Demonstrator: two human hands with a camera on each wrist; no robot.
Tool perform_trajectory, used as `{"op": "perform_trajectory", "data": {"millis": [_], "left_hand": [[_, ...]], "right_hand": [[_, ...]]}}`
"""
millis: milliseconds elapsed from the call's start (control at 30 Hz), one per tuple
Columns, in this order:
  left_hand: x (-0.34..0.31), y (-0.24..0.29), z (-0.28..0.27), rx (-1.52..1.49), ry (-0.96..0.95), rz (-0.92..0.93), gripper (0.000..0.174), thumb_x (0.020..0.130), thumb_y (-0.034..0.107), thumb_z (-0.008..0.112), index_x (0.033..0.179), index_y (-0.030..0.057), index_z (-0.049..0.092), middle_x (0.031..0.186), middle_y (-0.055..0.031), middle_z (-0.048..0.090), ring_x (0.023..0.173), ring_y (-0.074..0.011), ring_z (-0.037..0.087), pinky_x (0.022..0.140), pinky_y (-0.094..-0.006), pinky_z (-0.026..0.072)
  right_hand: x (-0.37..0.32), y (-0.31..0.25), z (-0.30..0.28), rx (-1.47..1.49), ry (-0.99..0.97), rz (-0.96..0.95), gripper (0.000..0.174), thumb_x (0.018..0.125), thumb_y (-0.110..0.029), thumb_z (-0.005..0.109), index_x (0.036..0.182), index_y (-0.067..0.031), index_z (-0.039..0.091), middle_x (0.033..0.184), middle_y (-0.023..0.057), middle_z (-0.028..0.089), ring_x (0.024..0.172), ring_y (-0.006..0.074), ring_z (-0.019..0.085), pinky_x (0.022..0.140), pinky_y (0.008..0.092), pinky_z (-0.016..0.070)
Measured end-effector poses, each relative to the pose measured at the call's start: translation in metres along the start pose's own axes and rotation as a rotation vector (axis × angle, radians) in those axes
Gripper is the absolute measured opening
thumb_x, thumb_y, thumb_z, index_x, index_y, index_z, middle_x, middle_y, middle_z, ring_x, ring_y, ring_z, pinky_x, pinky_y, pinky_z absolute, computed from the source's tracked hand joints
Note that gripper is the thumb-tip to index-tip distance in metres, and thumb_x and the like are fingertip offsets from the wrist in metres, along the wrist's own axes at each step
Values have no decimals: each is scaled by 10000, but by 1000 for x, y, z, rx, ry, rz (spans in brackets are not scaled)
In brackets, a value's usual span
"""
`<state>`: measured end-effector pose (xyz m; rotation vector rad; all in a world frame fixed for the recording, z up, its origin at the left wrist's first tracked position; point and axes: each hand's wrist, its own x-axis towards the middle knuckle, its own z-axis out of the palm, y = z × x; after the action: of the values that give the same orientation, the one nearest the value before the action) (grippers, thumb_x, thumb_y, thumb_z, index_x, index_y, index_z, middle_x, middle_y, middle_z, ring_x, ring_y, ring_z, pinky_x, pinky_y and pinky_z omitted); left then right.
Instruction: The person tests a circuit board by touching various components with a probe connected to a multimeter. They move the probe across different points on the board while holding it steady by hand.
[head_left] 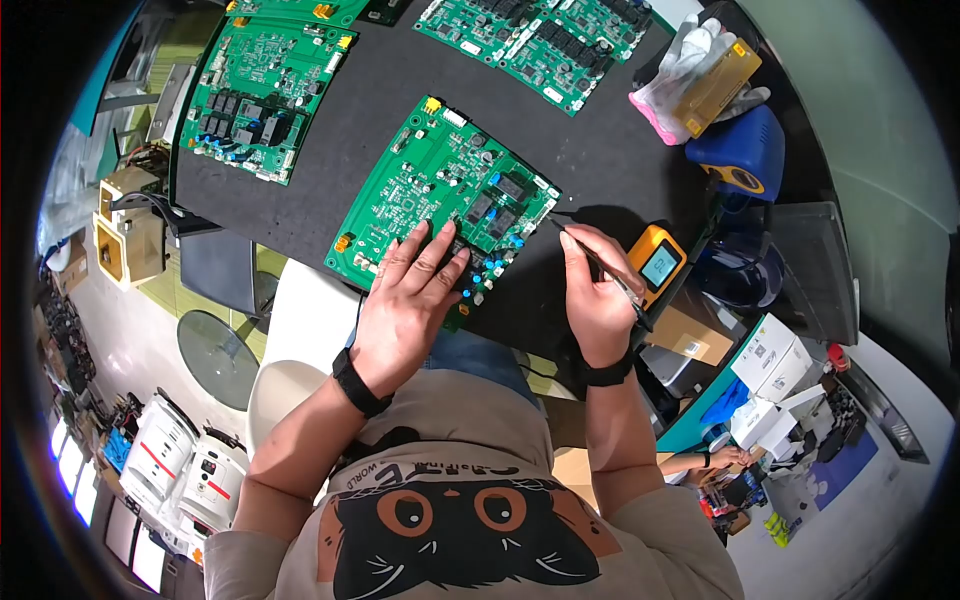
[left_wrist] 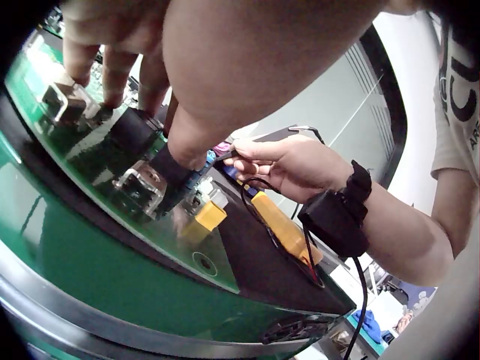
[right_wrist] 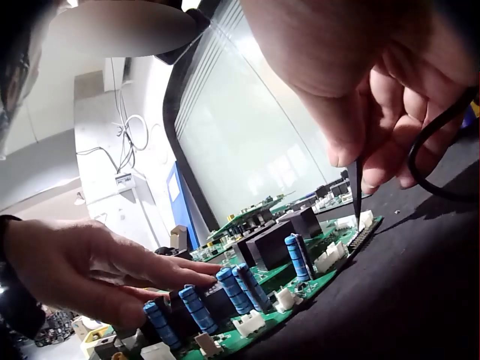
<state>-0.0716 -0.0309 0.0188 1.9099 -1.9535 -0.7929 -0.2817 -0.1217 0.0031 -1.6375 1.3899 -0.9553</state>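
A green circuit board [head_left: 385, 190] lies at an angle on the dark mat in front of me. My left hand [head_left: 400, 305] rests on its near side, fingers extended over the black components. In the right wrist view that hand's fingers lie beside a row of blue cylindrical components [right_wrist: 232, 289]. My right hand [head_left: 603, 295] pinches a slim black pointed tool [right_wrist: 355, 187] between thumb and fingers. The tool's tip points down at the white connector [right_wrist: 365, 220] on the board's right corner. Whether it is tweezers or a probe, I cannot tell.
More green boards lie at the left [head_left: 300, 60] and at the back [head_left: 540, 55] of the dark mat [head_left: 350, 100]. Right of my right hand is a yellow meter [head_left: 660, 265] with a display. Beyond it stand a blue device [head_left: 745, 150], gloves [head_left: 685, 60] and a small brown box [head_left: 720, 88].
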Motion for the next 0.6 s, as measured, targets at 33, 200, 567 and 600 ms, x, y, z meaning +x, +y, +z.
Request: {"op": "perform_trajectory", "data": {"millis": [33,200,567,600], "left_hand": [[0,0,0,6,-1,4,508,822,76,740,1320,89,642,1511,-103,493,1411,-358,425,1153,-490,362],[0,0,0,7,1,1,510,818,76,737,1319,87,642,1512,-102,492,1410,-357,427,1153,-490,363],[-1,-1,1,10,15,9,503,826,92,736,1320,92,642,1510,-102,496,1405,-354,433,1147,-490,369],[-1,-1,1,10,10,7,501,827,94,736,1319,91,642,1511,-100,495,1404,-354,433,1147,-490,369]], "right_hand": [[0,1,0,0,0,0,122,861,65,718,980,36,705,968,139,731,875,221,703,784,294,547],[-1,-1,5,113,-2,70,129,869,71,711,995,45,705,973,143,729,891,207,705,799,286,549],[-1,3,0,31,32,-12,129,864,56,728,989,33,706,977,136,726,881,203,702,777,284,550],[-1,4,0,15,27,-19,130,863,57,726,988,32,704,976,136,726,871,204,702,772,284,551]]}}
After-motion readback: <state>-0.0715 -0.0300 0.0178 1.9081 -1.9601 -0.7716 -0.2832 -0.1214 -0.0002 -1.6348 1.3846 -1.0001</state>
